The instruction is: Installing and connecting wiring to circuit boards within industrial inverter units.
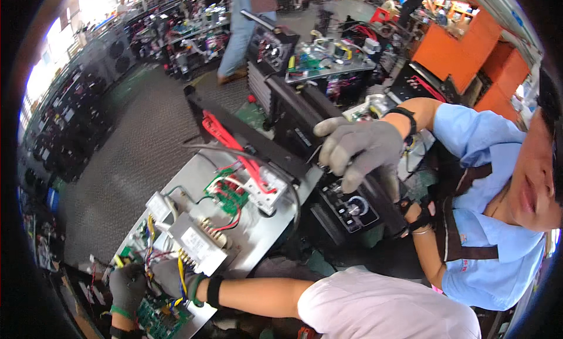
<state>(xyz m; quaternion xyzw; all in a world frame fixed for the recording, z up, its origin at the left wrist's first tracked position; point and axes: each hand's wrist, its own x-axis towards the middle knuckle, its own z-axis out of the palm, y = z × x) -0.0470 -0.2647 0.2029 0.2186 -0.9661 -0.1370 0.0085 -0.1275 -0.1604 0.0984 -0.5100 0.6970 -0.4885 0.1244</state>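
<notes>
Pale sleeve [381, 307] leads toward gloved right hand [168, 276], beside gloved left hand [127, 287] near coloured wires [182, 276], grips unclear

Viewed remotely, the bare strip of metal plate [267, 232] right of the silver box [198, 248] leaves me a passage. Along the far side, a black panel [249, 137] and red cables [230, 144] bar the way. Wires [182, 276] crowd the room beside my left hand [128, 287] and right hand [170, 277] (my right forearm [264, 295] blocks the near side). Rightward, a co-worker's gloved hand [363, 148] obstructs the space over the black unit [375, 207].
</notes>
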